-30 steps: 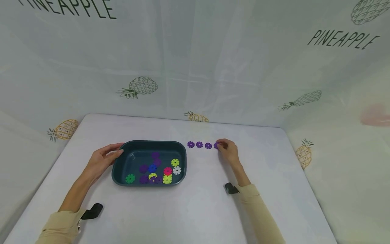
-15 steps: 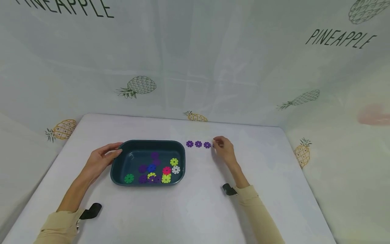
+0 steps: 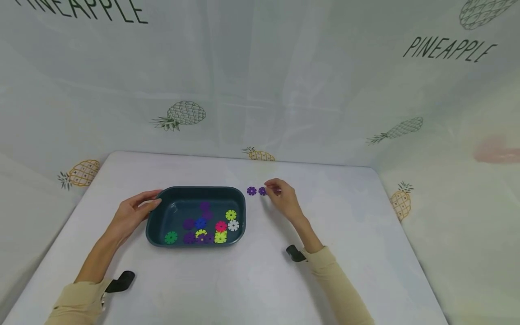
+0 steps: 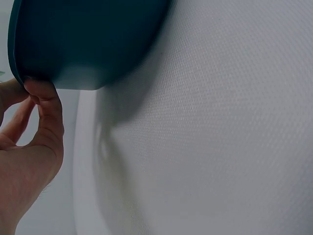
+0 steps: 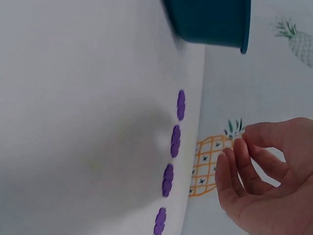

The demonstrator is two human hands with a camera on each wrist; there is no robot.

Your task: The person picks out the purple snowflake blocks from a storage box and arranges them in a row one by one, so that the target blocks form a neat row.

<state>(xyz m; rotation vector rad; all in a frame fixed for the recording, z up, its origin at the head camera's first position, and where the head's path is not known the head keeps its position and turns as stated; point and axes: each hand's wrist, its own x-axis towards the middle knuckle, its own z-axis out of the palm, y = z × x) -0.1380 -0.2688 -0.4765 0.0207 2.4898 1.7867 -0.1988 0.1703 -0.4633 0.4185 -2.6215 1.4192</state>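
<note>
In the head view my left hand (image 3: 132, 214) holds the left end of a dark teal tray (image 3: 178, 214), thumb and fingers pinching its rim. Several snowflake discs lie inside, including a green disc (image 3: 171, 237), a red disc (image 3: 221, 226) and a white disc (image 3: 233, 225). Purple ones lie there too, some overlapping. My right hand (image 3: 286, 201) hovers right of the tray with loosely bent fingers and nothing visible in them. The right wrist view shows several purple snowflake discs (image 5: 175, 141) in a row on the table; the hand partly hides this row in the head view.
The white table (image 3: 252, 284) stands against a pale curtain (image 3: 268, 81) printed with pineapples. Dark camera mounts (image 3: 295, 253) stick out from both wrists near the sleeves.
My right hand has released the rightmost purple disc, lifted, and moved left over the row towards the tray. The left hand and tray stay in place.
</note>
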